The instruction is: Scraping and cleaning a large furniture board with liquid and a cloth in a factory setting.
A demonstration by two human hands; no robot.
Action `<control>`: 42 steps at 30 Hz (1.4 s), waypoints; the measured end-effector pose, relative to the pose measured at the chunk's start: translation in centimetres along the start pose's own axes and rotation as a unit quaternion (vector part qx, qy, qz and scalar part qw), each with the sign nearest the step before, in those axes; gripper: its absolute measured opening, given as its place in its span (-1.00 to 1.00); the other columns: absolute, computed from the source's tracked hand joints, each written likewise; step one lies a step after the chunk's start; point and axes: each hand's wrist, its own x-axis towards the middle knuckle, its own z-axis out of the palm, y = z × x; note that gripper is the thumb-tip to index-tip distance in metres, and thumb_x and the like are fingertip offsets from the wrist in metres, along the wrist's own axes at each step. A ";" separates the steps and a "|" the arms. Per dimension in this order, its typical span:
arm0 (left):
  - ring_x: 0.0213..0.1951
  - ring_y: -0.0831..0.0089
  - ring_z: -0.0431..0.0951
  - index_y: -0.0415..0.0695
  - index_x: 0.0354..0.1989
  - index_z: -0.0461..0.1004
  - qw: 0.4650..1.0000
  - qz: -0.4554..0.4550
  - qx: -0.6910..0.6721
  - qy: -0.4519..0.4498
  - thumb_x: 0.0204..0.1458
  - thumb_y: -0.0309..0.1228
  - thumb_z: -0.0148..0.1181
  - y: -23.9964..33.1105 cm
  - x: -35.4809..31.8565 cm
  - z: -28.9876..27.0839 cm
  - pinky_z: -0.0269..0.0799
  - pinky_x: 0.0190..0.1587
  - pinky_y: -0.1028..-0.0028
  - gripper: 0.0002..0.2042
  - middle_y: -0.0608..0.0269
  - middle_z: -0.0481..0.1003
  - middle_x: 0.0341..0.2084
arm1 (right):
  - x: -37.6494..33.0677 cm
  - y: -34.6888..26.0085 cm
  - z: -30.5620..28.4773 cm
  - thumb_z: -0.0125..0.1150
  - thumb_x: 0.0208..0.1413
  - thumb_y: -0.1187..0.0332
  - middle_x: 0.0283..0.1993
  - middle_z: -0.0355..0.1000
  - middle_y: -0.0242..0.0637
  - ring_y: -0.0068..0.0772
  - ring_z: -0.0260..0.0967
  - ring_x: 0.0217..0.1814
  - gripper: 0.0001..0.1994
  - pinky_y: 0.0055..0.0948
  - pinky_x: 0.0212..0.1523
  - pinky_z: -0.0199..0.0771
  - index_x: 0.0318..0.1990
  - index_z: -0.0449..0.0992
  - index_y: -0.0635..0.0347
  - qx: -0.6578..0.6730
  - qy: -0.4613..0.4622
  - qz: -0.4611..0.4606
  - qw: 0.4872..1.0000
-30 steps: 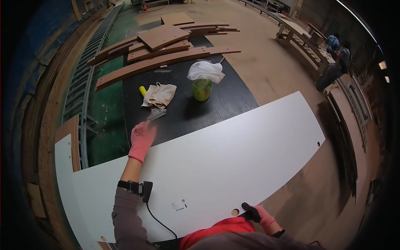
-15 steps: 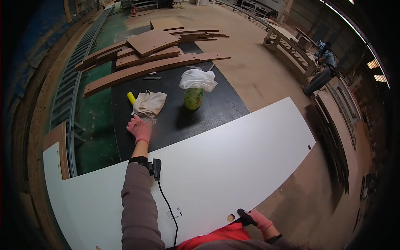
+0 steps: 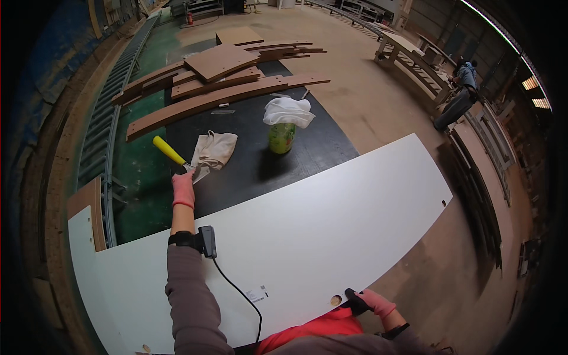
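While the left hand (image 3: 184, 190) reaches forward, straight-wristed, it holds a yellow-handled scraper (image 3: 169, 150).

The white panel (image 3: 319, 219) looks smooth, faintly glossy, the beige cloth (image 3: 217, 150) matt, the yellow handle (image 3: 168, 150) probably plastic.

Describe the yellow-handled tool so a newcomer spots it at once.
Find the big white panel across the foreground, then the dark board beyond its far edge. Near that board's left edge, at the fingertips of the pink-gloved left hand, is the yellow-handled tool. Its bright yellow handle sets it apart from the limp beige cloth just to its right.
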 end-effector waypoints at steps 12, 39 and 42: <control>-0.35 0.58 0.46 -0.27 -0.13 0.49 0.720 0.013 0.222 -0.657 -0.22 -0.42 0.30 16.2 -27.4 -1.6 0.40 -0.25 0.57 -0.60 0.30 0.52 -0.38 | -14.9 -24.1 -6.8 0.19 -0.13 0.38 0.14 0.22 -0.15 -0.07 0.13 0.22 -0.58 0.04 0.27 -0.01 -0.02 0.37 0.12 -0.309 0.305 -0.607 0.666; 0.18 0.08 0.20 -0.20 0.15 0.25 0.711 0.409 0.548 -0.167 0.16 -0.22 -0.03 -2.1 -30.7 33.0 0.01 0.23 0.13 -0.56 -0.09 0.27 0.10 | -6.0 11.3 -27.2 0.09 0.05 0.32 -0.19 0.30 -0.18 -0.19 0.39 -0.18 -0.55 -0.26 -0.27 0.43 0.14 0.28 0.08 -0.173 0.365 0.020 0.914; 0.14 0.06 0.24 -0.20 0.12 0.30 0.734 0.424 0.492 -0.199 0.15 -0.24 -0.02 -2.3 -29.6 32.5 0.02 0.21 0.13 -0.59 -0.08 0.30 0.07 | -5.5 11.9 -28.8 0.11 0.03 0.33 -0.20 0.30 -0.17 -0.19 0.39 -0.19 -0.54 -0.28 -0.28 0.41 0.13 0.29 0.10 -0.173 0.329 0.019 0.928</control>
